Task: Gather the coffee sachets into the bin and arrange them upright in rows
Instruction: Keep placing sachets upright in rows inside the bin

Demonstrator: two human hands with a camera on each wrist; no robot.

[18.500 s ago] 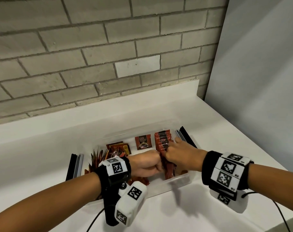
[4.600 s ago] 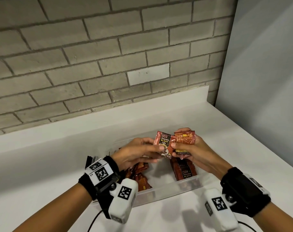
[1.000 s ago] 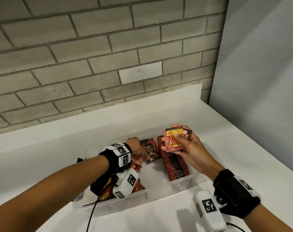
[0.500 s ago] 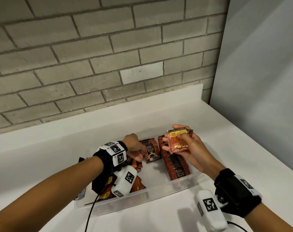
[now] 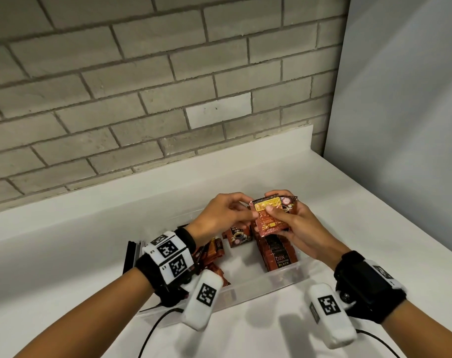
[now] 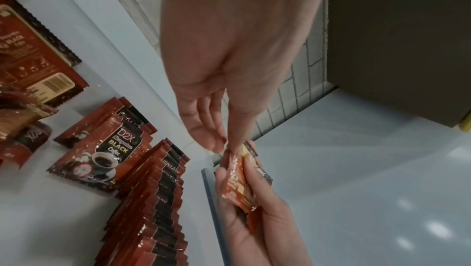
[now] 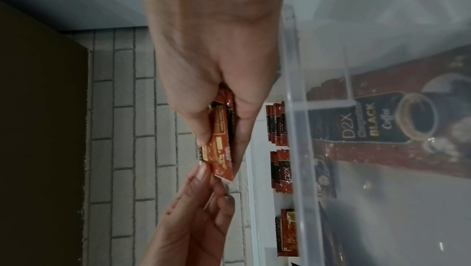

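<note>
2 hands together over clear bin [image 5: 261, 285] | right hand [image 5: 294, 226] gripping small sachet stack [image 5: 270, 215], left hand [image 5: 224, 213] pinching its left edge | 1 packed upright row [image 5: 276, 251] at right, 1 short upright row [image 5: 239, 235] mid-far, loose sachets [image 5: 212, 254] left

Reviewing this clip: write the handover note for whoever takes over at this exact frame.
Right hand grips a few sachets above the clear bin. Left hand pinches their left edge.
Done: one upright row along the bin's right side; a shorter group stands at the back.
Left: slot the held sachets into a row, then stand up the loose pile at the bin's left end.
</note>
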